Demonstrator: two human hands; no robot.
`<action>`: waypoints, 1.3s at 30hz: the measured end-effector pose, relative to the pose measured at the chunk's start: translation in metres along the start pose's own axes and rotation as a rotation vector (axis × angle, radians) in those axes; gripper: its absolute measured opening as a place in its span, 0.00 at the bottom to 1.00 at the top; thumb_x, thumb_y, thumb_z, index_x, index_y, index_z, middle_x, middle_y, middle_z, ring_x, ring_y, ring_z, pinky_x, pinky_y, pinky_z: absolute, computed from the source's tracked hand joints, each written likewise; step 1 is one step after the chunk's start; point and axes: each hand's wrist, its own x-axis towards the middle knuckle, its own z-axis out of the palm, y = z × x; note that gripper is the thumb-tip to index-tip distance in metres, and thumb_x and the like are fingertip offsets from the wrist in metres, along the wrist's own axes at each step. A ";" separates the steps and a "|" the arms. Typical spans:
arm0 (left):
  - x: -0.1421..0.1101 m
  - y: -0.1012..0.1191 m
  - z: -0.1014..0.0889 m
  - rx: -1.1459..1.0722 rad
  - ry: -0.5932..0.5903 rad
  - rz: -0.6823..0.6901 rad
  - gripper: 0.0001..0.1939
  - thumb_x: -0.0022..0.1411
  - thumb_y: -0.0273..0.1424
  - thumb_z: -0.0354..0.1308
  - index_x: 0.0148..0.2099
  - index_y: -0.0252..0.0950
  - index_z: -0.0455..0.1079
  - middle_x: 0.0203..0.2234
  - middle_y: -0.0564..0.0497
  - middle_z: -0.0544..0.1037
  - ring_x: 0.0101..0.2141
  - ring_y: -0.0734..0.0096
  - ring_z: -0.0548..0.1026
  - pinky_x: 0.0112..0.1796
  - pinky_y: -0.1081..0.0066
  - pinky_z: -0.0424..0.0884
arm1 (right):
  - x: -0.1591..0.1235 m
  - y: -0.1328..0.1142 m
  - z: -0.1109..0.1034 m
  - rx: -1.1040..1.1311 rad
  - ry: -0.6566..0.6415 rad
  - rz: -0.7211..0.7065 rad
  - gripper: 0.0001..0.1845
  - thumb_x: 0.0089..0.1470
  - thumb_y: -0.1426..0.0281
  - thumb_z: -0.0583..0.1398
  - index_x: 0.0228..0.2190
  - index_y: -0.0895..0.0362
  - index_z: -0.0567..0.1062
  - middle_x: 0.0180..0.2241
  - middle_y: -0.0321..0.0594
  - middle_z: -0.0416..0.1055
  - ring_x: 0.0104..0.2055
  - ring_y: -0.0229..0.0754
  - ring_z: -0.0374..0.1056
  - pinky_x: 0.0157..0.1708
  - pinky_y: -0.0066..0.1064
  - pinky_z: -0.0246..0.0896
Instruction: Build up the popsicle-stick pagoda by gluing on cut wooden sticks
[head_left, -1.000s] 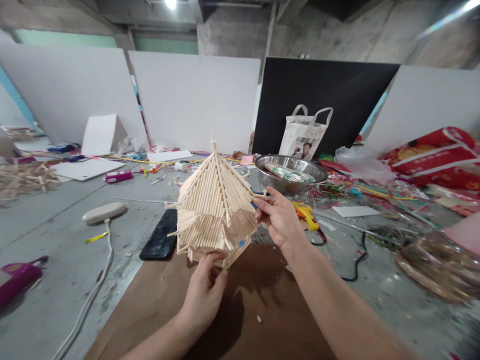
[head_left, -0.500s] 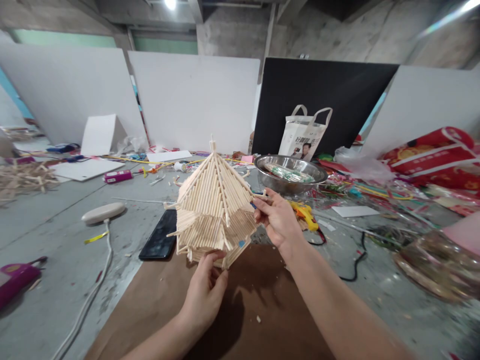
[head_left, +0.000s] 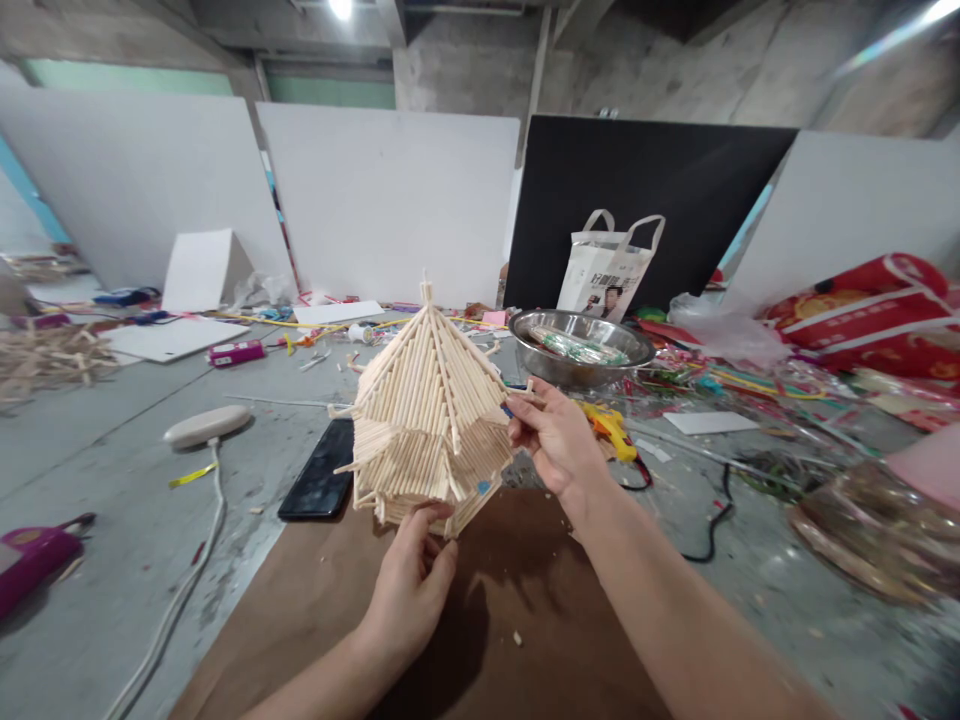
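Note:
A small pavilion model built of pale wooden sticks, with a pointed upper roof and a flared lower tier, is in front of me above a brown sheet. My left hand grips its lower front edge, fingers curled under the base. At the right corner of the upper roof, my right hand pinches the model by the eave. A small blue patch shows on the lower tier, and a bit of blue lies by my right fingertips. The model's far side is hidden.
Left of the model lie a black phone, a white oval device with a cable, and a purple tool. A yellow glue gun, a steel bowl of wrapped sticks and a paper bag are to the right.

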 end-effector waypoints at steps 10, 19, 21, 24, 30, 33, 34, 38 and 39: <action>0.000 0.001 -0.001 0.006 0.005 -0.017 0.13 0.54 0.31 0.49 0.43 0.34 0.61 0.24 0.54 0.65 0.21 0.78 0.64 0.22 0.76 0.59 | -0.002 -0.001 -0.003 -0.001 -0.014 0.012 0.27 0.38 0.80 0.60 0.43 0.57 0.60 0.19 0.26 0.66 0.13 0.29 0.58 0.12 0.22 0.55; 0.000 0.000 0.000 0.000 0.000 0.001 0.13 0.55 0.31 0.49 0.43 0.34 0.61 0.25 0.53 0.66 0.22 0.77 0.64 0.23 0.75 0.60 | 0.000 0.000 -0.002 0.003 -0.007 -0.002 0.27 0.37 0.79 0.61 0.42 0.58 0.60 0.18 0.25 0.66 0.12 0.29 0.58 0.11 0.21 0.55; -0.001 -0.001 0.000 -0.011 0.001 -0.006 0.13 0.54 0.31 0.49 0.43 0.34 0.61 0.25 0.53 0.66 0.22 0.77 0.65 0.23 0.76 0.60 | 0.000 0.001 -0.001 -0.001 -0.003 -0.004 0.26 0.37 0.79 0.61 0.41 0.58 0.60 0.18 0.25 0.66 0.12 0.29 0.58 0.11 0.21 0.55; 0.000 -0.001 0.000 -0.010 0.009 0.000 0.13 0.54 0.31 0.49 0.43 0.35 0.61 0.26 0.53 0.67 0.22 0.77 0.65 0.23 0.76 0.61 | 0.001 0.001 -0.002 -0.008 -0.008 -0.009 0.26 0.38 0.79 0.61 0.41 0.58 0.61 0.18 0.25 0.66 0.12 0.29 0.58 0.11 0.21 0.55; 0.000 0.001 -0.001 0.035 0.018 0.014 0.12 0.54 0.30 0.49 0.42 0.34 0.62 0.26 0.53 0.67 0.21 0.78 0.64 0.22 0.76 0.60 | -0.001 -0.001 -0.004 -0.016 -0.028 0.000 0.27 0.38 0.79 0.60 0.43 0.60 0.61 0.15 0.25 0.65 0.12 0.30 0.58 0.12 0.21 0.54; 0.000 0.001 -0.001 0.040 0.018 0.020 0.12 0.54 0.30 0.49 0.43 0.34 0.62 0.25 0.53 0.67 0.21 0.78 0.64 0.22 0.76 0.60 | -0.002 -0.002 -0.004 -0.004 -0.029 -0.001 0.28 0.38 0.80 0.60 0.43 0.60 0.60 0.16 0.26 0.66 0.12 0.29 0.58 0.12 0.20 0.55; 0.000 0.001 -0.001 0.040 0.017 0.023 0.12 0.54 0.30 0.49 0.43 0.34 0.62 0.25 0.53 0.66 0.21 0.77 0.65 0.23 0.76 0.60 | -0.002 -0.002 -0.004 -0.004 -0.030 -0.003 0.28 0.38 0.80 0.60 0.43 0.60 0.60 0.16 0.26 0.66 0.12 0.29 0.58 0.12 0.20 0.55; -0.001 0.001 0.000 0.041 0.007 0.018 0.12 0.55 0.30 0.48 0.43 0.34 0.61 0.26 0.53 0.67 0.22 0.77 0.65 0.23 0.76 0.60 | 0.000 -0.001 -0.003 -0.001 -0.034 -0.007 0.29 0.38 0.80 0.60 0.44 0.60 0.59 0.18 0.26 0.66 0.12 0.29 0.58 0.12 0.21 0.55; -0.001 0.001 0.000 0.037 0.004 0.014 0.12 0.55 0.30 0.48 0.43 0.34 0.61 0.26 0.53 0.66 0.22 0.77 0.65 0.23 0.76 0.60 | 0.000 0.000 -0.003 0.000 -0.033 -0.007 0.29 0.37 0.80 0.60 0.44 0.59 0.59 0.18 0.26 0.67 0.12 0.29 0.58 0.12 0.21 0.55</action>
